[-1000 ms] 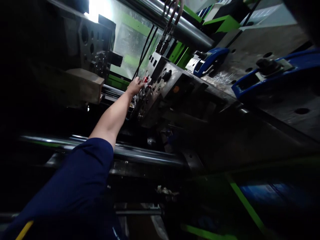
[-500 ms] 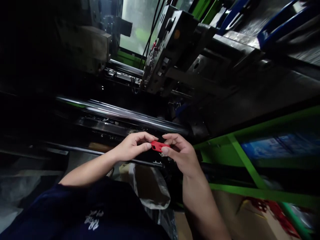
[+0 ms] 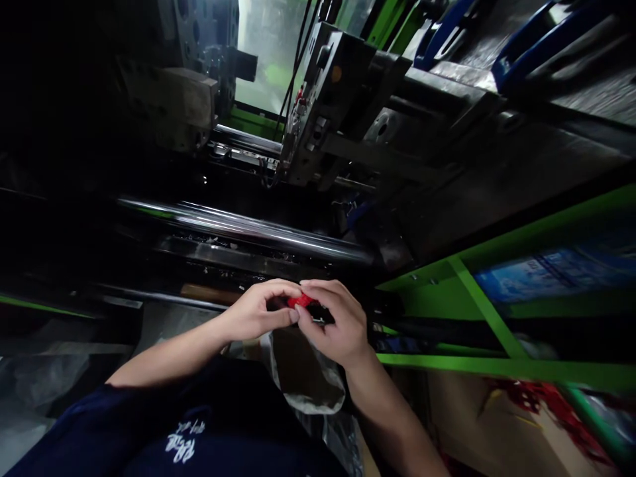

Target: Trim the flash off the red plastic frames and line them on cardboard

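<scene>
My left hand [image 3: 258,310] and my right hand [image 3: 334,324] meet in front of my body, both pinching a small red plastic part [image 3: 301,301]. Fingers of both hands curl round it, so most of the part is hidden; a dark piece shows just under it by my right thumb. Above and beyond stands the metal mould block [image 3: 330,79] of the machine, with a few small red pieces still on its face [image 3: 299,95].
Shiny steel bars [image 3: 258,228] run across below the mould. A green frame [image 3: 477,298] borders the right side. Below my hands hangs a clear plastic bag [image 3: 308,377]. A cardboard box with red parts [image 3: 541,404] sits at lower right.
A second ago my left hand reached up to the mould face. It came down with the red part, my right hand joined it, and both hands have closed tighter round it.
</scene>
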`<state>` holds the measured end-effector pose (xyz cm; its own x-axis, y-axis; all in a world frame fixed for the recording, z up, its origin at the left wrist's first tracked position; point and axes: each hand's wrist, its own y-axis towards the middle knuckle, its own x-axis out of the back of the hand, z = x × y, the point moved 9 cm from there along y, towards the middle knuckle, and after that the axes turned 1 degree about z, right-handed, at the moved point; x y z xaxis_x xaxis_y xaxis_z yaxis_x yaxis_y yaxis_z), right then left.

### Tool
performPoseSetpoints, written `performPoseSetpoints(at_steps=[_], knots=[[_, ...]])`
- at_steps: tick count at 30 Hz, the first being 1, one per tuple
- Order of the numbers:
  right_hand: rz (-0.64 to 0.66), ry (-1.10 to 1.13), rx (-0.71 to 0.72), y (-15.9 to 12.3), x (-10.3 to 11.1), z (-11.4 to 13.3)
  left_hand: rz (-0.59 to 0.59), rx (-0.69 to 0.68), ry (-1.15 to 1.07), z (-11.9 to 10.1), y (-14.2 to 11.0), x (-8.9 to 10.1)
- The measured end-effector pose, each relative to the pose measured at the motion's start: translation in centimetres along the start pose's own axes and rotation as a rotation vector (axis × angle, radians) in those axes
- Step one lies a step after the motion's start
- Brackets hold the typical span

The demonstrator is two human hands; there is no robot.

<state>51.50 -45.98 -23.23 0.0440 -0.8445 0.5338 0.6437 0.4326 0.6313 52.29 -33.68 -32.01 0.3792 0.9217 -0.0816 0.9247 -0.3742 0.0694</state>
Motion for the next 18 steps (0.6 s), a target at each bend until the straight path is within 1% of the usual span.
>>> performPoseSetpoints(at_steps=[1, 2, 4, 6, 8, 10, 13, 16, 18], knots=[[0.025, -0.003, -0.006, 0.1, -0.2, 0.1, 0.014, -0.015, 0.022, -0.3, 0.1, 0.1], [0.034, 0.007, -0.042, 0.1, -0.3, -0.3, 0.016, -0.024, 0.044, -0.4, 0.3, 0.3], [0.026, 0.081, -0.183, 0.0, -0.3, -1.7, 0.012, -0.047, 0.077, -0.7, 0.5, 1.0], [0.025, 0.265, -0.397, -0.3, -0.8, -3.8, 0.047, -0.12, 0.111, -1.2, 0.6, 1.3], [0.006, 0.505, -0.607, -0.8, -1.5, -5.8, 0.132, -0.217, 0.154, -1.8, 0.7, 1.2], [-0.021, 0.681, -0.726, -0.9, -2.1, -6.9, 0.189, -0.268, 0.201, -2.2, 1.0, 1.3], [-0.014, 0.783, -0.792, -0.4, -3.3, -7.9, 0.194, -0.332, 0.279, -2.8, 1.8, 1.8], [0.013, 0.819, -0.828, 0.0, -4.6, -8.6, 0.241, -0.439, 0.303, -4.0, 2.5, 1.6], [0.03, 0.773, -0.83, 0.2, -4.4, -8.8, 0.241, -0.538, 0.294, -5.0, 2.9, 2.0]])
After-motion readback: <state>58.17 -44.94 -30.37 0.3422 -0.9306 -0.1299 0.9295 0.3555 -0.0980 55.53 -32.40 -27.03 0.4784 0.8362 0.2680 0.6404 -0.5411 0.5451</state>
